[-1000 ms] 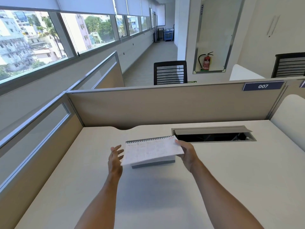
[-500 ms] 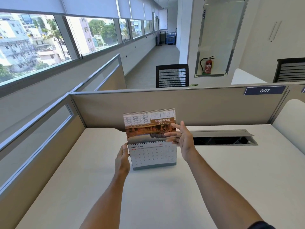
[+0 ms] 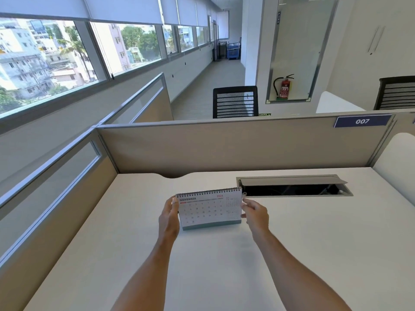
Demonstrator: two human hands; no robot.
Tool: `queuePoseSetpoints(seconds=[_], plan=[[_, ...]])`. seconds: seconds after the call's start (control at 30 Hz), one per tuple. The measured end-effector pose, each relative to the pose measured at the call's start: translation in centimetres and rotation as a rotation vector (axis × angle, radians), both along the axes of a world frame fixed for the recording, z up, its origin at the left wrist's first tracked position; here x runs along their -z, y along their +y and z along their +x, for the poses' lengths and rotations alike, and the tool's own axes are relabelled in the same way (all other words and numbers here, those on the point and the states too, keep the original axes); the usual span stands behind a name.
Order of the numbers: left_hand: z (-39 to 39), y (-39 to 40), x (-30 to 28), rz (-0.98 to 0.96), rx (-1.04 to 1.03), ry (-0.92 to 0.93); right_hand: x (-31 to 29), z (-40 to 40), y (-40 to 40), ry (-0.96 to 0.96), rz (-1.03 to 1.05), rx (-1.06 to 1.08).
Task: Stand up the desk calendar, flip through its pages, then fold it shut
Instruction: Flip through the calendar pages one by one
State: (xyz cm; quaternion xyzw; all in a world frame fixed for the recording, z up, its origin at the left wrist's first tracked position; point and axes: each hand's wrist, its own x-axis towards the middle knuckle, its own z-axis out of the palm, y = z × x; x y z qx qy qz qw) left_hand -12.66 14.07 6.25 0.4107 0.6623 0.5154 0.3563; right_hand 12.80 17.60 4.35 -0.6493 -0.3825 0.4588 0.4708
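The spiral-bound desk calendar (image 3: 210,209) stands upright on the white desk (image 3: 224,261), its November page facing me and its grey base on the surface. My left hand (image 3: 169,217) grips the calendar's left edge, thumb on the front near the coil. My right hand (image 3: 256,213) is at the right edge, fingertips pinching the page near its upper corner.
An open grey cable tray (image 3: 294,186) is cut into the desk just behind and right of the calendar. Beige partition walls (image 3: 224,144) close off the back and left sides. A black chair (image 3: 234,102) stands beyond the partition.
A page that stood raised above the coil has gone over to the back. The November page now faces me, and my right hand has dropped from the lifted page to the right edge.
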Motion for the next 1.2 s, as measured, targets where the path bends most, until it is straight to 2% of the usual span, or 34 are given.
queuePoseSetpoints(seconds=[0.43,0.8,1.0,1.2], plan=[[0.1,-0.6,1.1,-0.070,-0.083,0.021,1.6,-0.6,-0.5,-0.035,0.000,-0.009],[0.3,-0.8,1.5,-0.093,-0.087,0.012,3.0,-1.1,-2.3,-0.239,0.030,-0.111],[0.3,-1.0,1.6,-0.112,-0.097,0.061,3.8,-1.9,-2.7,-0.173,0.075,-0.090],[0.0,-1.3,1.6,-0.128,-0.109,0.093,3.7,-1.6,-2.8,-0.195,0.048,-0.095]])
